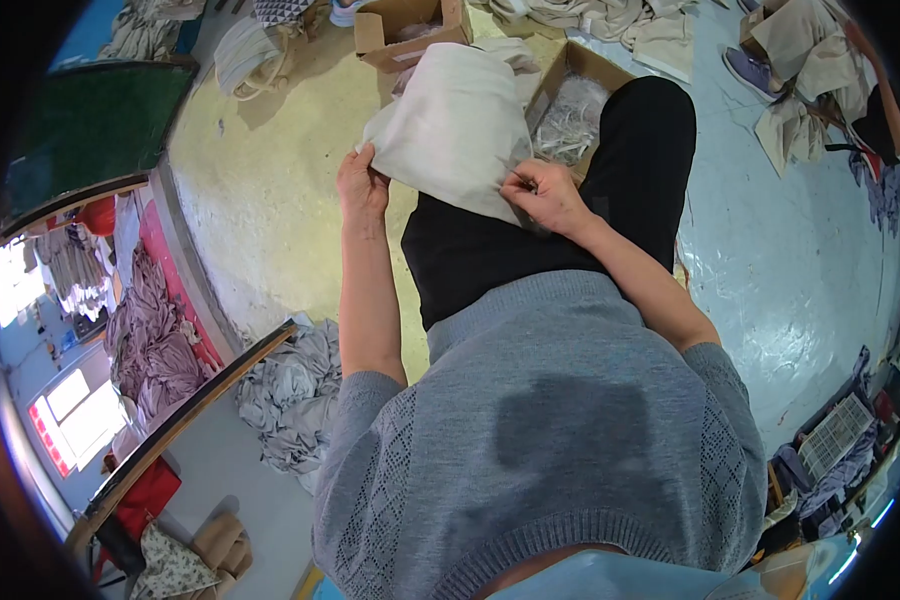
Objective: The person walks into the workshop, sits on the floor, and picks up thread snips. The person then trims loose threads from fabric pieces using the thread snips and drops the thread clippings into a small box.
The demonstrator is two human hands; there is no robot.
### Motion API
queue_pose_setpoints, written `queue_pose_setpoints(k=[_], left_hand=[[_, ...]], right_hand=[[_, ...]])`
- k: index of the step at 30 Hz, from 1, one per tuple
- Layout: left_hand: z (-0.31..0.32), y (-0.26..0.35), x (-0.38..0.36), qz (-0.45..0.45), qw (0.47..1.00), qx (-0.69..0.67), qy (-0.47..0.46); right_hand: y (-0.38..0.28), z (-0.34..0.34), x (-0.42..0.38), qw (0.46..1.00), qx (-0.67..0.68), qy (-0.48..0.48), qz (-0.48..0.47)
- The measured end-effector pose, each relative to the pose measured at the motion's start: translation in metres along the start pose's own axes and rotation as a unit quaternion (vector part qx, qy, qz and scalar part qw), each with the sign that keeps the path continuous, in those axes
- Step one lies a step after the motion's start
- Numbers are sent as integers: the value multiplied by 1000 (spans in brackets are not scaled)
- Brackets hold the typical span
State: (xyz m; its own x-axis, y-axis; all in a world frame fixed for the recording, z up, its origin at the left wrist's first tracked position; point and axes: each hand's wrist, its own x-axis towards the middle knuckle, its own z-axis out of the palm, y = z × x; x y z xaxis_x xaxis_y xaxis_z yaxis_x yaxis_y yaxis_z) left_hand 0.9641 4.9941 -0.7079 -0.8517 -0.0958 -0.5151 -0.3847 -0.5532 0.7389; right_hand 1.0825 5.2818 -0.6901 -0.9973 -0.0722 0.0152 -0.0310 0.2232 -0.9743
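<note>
A cream-white cloth [450, 130] lies draped over my left thigh, on black trousers. At its left corner my left hand [363, 182] is closed, with the edge pinched between thumb and fingers. My right hand [550, 194] is closed at the cloth's lower right edge, thumb and forefinger together; a small dark thing shows near the fingertips, too small to name. Just beyond the right hand stands an open cardboard box [605, 70] with clear plastic bags [570, 118] inside.
Another open cardboard box [370, 35] stands ahead. Beige cloths [660, 40] lie on the floor beyond. A grey cloth heap [295, 400] is at the left. At the far right, a person's arm [882, 80] shows beside beige cloths and a purple shoe [750, 72].
</note>
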Motion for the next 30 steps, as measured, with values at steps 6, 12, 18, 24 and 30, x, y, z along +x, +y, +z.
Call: queue_pose_setpoints(k=[6,12,18,24,30], left_hand=[[-24,-3,0,-23,999,-44,23],[-16,-1,-24,-96,988,-121,2],[4,-2,-74,-108,990,-90,-33],[36,0,-113,-95,994,-1,-57],[46,0,-97,-70,984,-128,-100]], right_hand=[[27,-52,19,976,-86,167,109],[54,-89,49,943,-214,235,102],[101,-52,70,932,169,87,309],[119,-15,76,749,474,83,456],[47,-87,98,766,553,129,301]])
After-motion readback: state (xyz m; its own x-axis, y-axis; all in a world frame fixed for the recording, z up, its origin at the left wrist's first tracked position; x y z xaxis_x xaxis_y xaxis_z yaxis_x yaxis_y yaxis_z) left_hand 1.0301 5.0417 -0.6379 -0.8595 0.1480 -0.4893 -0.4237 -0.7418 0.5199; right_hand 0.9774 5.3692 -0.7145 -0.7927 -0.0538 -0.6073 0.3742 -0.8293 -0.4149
